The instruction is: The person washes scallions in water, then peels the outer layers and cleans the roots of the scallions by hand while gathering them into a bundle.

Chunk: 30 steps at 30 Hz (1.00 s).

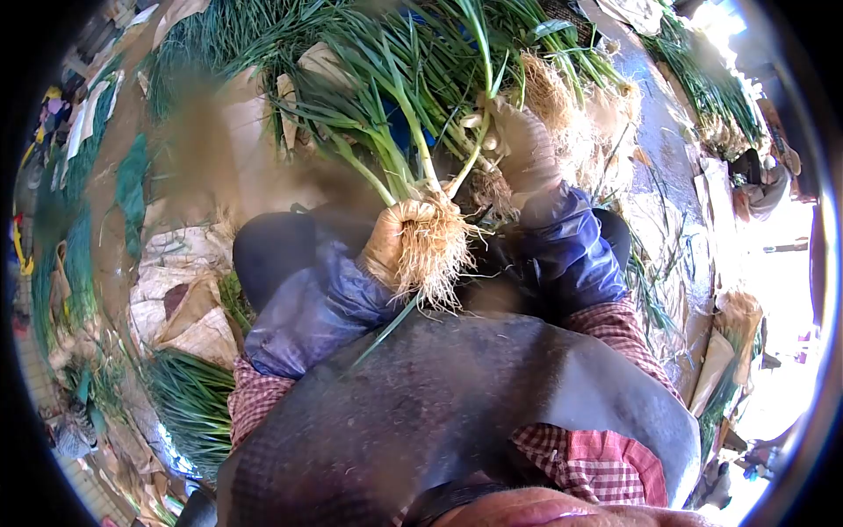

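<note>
My left hand (391, 241), in a tan glove, is closed round the stalks of a bunch of green onions (395, 167) just above their roots. The pale, stringy roots (433, 255) hang over the glove, and the leaves fan out upward. My right hand (525, 149), also gloved, is to the right, bent against the white stalks of more onions (479, 154); its fingertips are partly hidden. Brown roots (493, 191) hang below it. Behind the right hand lies a heap of rooted onions (553, 88).
A dark apron (457, 386) covers my lap. Green leaves (211, 53) are heaped at the upper left, with another bundle (189, 400) at the lower left. Sacking (180, 263) lies on the left. More onions (711, 88) and a crouching person (762, 193) are at the right.
</note>
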Available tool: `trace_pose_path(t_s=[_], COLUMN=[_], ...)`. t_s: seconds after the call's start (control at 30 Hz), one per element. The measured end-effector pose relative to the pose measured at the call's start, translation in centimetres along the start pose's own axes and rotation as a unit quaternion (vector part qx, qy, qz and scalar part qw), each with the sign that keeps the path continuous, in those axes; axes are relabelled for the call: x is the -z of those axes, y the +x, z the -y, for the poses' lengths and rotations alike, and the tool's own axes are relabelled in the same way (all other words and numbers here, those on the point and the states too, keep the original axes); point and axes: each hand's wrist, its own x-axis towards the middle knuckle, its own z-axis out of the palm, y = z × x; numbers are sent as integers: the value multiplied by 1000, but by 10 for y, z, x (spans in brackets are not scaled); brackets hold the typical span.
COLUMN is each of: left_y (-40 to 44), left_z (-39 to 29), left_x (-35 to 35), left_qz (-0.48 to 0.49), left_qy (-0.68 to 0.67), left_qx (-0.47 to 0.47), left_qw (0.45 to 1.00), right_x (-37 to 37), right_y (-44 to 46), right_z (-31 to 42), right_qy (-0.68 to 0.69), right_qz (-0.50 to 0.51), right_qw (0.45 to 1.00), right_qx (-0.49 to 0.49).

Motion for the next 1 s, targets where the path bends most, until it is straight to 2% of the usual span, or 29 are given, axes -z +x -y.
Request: trace_pose_path(t_s=[0.03,0.1,0.17,0.23,0.27,0.3,0.33,0.43,0.5,0.57,0.67,0.7,0.77,0.8,0.83,0.9,0.93,0.97,1.0], left_y=[0,0,0,0,0,1,1,1,1,2,0,1,5,7,8,6,7,8,4], left_z=[1,1,1,2,3,4,4,5,5,4,0,0,1,0,-1,-2,3,0,-3], left_x=[-1,-3,-1,4,5,5,5,6,7,3,0,-2,-2,-2,-2,-9,-18,-4,0], left_qz=[-9,-10,-11,-22,-22,-24,-27,-31,-41,-49,-72,-89,-125,-111,-114,-108,-62,-31,-58], left_qy=[3,0,-2,19,18,34,50,39,42,46,43,37,34,46,44,61,-19,-2,26], left_qx=[-15,-18,-23,-3,-2,-5,-8,-6,-11,-13,-22,-31,-57,-67,-66,-78,-68,-38,-39], left_qw=[1000,1000,1000,1000,1000,999,998,999,998,998,996,995,990,990,990,989,996,999,997], right_x=[-1,-5,-4,-3,-4,11,36,27,20,61,13,6,0,-4,-2,-6,-13,-13,-9], right_y=[-2,-8,-8,1,3,16,37,42,40,69,14,3,-11,-9,-21,-44,-44,-65,-65], right_z=[-2,-4,-4,-4,-3,-10,-23,-21,-22,-48,-24,-17,-8,-19,-22,-12,-22,-16,-17], right_qy=[-2,-74,-75,-6,-54,-55,-154,-150,-216,-323,-224,-224,-76,68,-81,-29,-28,4,-50], right_qz=[-2,-86,-77,-25,-50,-51,2,30,-48,70,17,14,78,138,173,274,315,257,268], right_qw=[1000,993,994,999,997,997,986,987,971,897,963,963,994,988,981,953,933,936,929], right_qx=[0,-16,-25,-37,5,5,61,47,89,294,150,147,-8,-26,-25,-127,-172,-242,-251])
